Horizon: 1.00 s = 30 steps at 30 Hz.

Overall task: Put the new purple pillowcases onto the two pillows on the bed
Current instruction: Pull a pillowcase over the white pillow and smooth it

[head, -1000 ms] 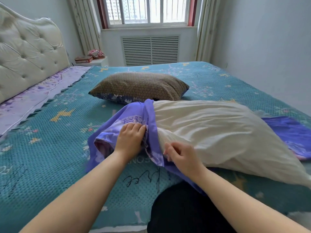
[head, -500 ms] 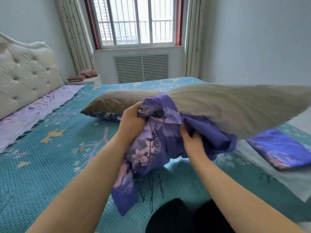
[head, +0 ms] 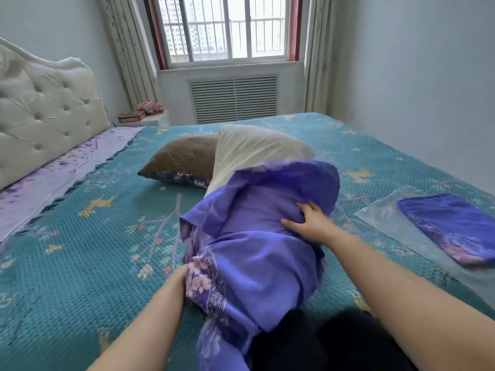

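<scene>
A cream pillow lies lengthwise in front of me, its near half inside a purple flowered pillowcase. My right hand grips the bunched cloth on the pillow's right side. My left hand holds the pillowcase's flowered near-left edge, its fingers hidden behind the cloth. A second pillow with a brown top lies behind, partly hidden by the cream one. A second purple pillowcase lies folded at the right on a clear plastic bag.
The bed has a teal patterned cover and a cream tufted headboard at the left. A nightstand with small items stands by the window wall. My dark-clothed knees are at the bottom edge.
The pillow was lifted off the bed, swung round and now points away from me. The purple pillowcase has come further up over it. My right hand moved up the pillow's side.
</scene>
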{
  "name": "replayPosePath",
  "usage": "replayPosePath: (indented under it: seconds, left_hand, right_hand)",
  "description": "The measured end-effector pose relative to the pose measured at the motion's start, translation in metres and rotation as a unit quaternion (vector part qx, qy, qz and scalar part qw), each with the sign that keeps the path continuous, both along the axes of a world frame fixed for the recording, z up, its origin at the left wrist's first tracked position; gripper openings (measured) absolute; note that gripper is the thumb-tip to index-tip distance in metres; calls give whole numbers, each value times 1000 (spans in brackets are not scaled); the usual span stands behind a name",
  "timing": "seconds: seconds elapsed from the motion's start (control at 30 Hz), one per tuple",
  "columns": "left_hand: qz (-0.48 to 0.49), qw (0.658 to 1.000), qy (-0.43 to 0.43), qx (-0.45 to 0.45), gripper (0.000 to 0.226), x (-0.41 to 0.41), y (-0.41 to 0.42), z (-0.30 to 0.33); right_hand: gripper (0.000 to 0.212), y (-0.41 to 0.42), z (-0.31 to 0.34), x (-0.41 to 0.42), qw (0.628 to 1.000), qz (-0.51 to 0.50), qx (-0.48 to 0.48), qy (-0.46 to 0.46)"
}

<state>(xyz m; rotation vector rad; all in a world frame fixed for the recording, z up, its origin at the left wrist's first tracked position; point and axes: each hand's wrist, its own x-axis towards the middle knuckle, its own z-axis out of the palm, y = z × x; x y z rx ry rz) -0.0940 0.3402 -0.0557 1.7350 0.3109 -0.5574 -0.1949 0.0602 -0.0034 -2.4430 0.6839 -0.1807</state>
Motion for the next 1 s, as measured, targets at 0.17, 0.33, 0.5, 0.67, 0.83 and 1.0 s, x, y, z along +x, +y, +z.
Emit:
replayPosePath:
  seconds: [0.17,0.33,0.5,0.67,0.83,1.0]
  left_hand:
    - [2,974,-200,104,94,48,12,8]
    - [-147,908,-310,241,77,61,-15,43]
    - [-149,967,-197,60,76,65,-25,32]
    - [-172,955,-229,-82,59,57,-31,34]
    - [-211,942,-195,-172,15,50,-26,73]
    - [-401,913,-64,27,94,37,-5,69]
  right_hand:
    - [102,0,-28,-5,922,-121,316,-189]
    - [40,-7,-27,-8,798,-125,575,-131]
    - [68,-8,-28,-16,857,-27,511,-54]
    - [23,14,-8,-15,866,-27,451,-216]
    - [33,-8,81,-9,902,23,347,-257]
    - [36,-61,100,-28,984,60,150,81]
